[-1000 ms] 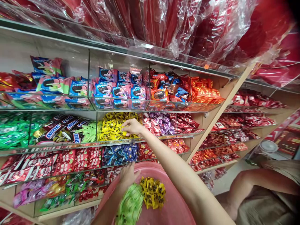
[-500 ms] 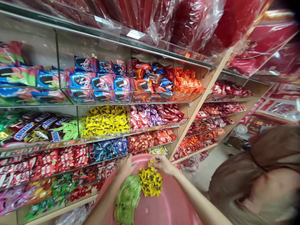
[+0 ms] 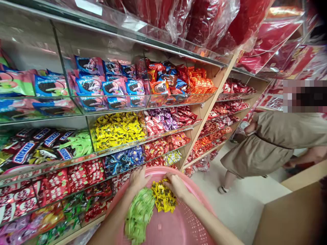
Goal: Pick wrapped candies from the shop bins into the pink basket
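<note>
A round pink plastic basket (image 3: 184, 217) is right in front of me. My left hand (image 3: 138, 178) grips its far-left rim, thumb on the inside. Inside the basket lies a pile of green-wrapped sweets (image 3: 139, 214) on the left. Beside it is a smaller heap of yellow-wrapped candies (image 3: 163, 197). My right hand (image 3: 176, 185) reaches in over the right rim, its curled fingers closed on candies at the top of the yellow heap. The fingertips are partly hidden among the wrappers.
Divided shelves hold packs of cookies (image 3: 89, 85), Snickers bars (image 3: 25, 151), loose yellow candies (image 3: 117, 131) and other sweets. A wooden upright (image 3: 212, 109) separates two shelf units. At right a person in a brown dress (image 3: 260, 146) stands near a wooden counter (image 3: 293, 204).
My right hand has lowered slightly onto the yellow heap. My view has shifted, and the person at right now appears farther off. My left hand stays on the basket's rim.
</note>
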`<act>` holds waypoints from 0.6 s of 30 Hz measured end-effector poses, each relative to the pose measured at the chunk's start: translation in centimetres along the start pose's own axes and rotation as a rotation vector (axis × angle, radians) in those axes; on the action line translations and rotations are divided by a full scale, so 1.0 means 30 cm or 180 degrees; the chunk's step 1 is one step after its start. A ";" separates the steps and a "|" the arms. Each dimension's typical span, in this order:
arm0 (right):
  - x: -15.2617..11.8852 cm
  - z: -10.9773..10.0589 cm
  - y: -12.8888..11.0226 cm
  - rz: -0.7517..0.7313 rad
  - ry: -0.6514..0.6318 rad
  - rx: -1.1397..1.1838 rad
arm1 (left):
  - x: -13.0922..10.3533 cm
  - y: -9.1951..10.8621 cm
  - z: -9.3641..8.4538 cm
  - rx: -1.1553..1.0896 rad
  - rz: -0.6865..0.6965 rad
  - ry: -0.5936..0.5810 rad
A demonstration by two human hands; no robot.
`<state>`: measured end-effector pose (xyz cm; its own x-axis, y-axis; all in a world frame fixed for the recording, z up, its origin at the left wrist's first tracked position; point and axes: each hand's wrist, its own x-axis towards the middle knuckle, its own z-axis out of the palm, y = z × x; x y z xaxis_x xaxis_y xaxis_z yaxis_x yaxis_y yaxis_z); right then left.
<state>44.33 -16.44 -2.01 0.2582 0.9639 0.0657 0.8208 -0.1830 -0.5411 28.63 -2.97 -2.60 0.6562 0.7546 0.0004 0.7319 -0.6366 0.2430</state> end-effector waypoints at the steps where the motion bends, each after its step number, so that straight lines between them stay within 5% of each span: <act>1: -0.003 0.013 -0.009 0.0030 0.0000 0.0033 | -0.008 -0.012 0.001 -0.0008 -0.0002 -0.0029; 18: -0.088 0.158 -0.131 0.0172 0.0075 -0.0003 | -0.133 -0.165 0.020 -0.0052 0.0140 -0.0199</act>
<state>37.99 -17.36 -4.02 0.3141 0.9477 0.0563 0.8059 -0.2348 -0.5435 22.48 -2.93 -4.39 0.6982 0.7142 -0.0491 0.6994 -0.6658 0.2599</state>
